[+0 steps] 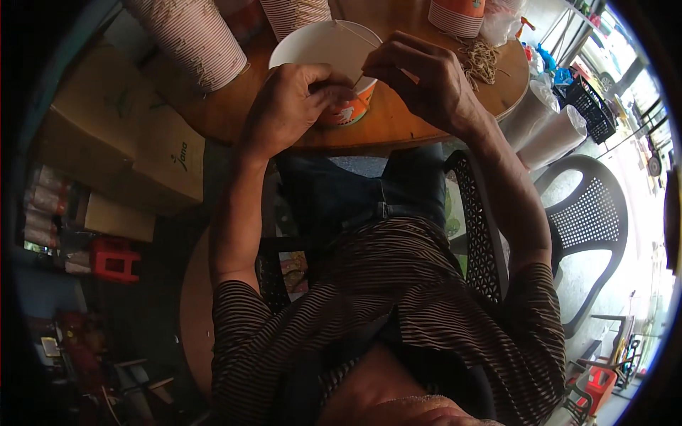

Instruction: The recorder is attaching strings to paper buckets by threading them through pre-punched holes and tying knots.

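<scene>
A large paper tub [304, 44], white inside and orange with a white print outside, stands near the table's front edge. At its right rim, my right hand [426, 82] is closed in a pinch on a thin tan cord [353, 30]. The cord loops over the tub's mouth from the far rim. My left hand [288, 106] is at the tub's near left side, fingers curled and thumb toward the index finger. What lies between those fingertips, if anything, is too small to tell.
Nested paper tubs with cords [188, 42] lean at the table's left; another stack [295, 15] stands behind. An orange tub stack [457, 18] and a pile of loose cords [481, 62] are at right. Cardboard boxes [106, 128] are left, a plastic chair [582, 206] right.
</scene>
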{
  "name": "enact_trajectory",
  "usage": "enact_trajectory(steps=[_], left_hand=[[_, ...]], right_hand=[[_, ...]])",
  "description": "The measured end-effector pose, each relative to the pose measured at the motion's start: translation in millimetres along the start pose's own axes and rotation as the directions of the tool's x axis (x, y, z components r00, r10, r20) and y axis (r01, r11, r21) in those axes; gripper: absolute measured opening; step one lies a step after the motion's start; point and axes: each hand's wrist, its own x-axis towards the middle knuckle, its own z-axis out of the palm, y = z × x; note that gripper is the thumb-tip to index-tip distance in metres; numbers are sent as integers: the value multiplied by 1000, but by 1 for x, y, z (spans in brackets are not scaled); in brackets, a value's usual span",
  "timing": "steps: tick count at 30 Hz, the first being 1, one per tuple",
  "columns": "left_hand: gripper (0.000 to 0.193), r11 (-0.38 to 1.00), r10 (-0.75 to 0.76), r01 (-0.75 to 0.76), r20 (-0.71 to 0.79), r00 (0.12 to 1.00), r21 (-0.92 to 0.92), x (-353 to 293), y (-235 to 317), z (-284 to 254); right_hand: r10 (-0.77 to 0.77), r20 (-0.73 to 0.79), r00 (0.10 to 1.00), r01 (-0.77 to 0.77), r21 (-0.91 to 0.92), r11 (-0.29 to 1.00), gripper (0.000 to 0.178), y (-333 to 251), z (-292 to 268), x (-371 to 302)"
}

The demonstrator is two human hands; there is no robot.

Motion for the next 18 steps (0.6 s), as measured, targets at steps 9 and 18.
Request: enact_trajectory(steps=[9, 18], left_hand=[[16, 971, -72, 84, 59, 996, -224, 11, -5, -4], [18, 978, -110, 115, 38, 993, -173, 14, -4, 1]], right_hand=[[105, -66, 992, -97, 123, 988, 8, 24, 10, -23], [368, -9, 930, -346, 317, 883, 20, 6, 19, -34]])
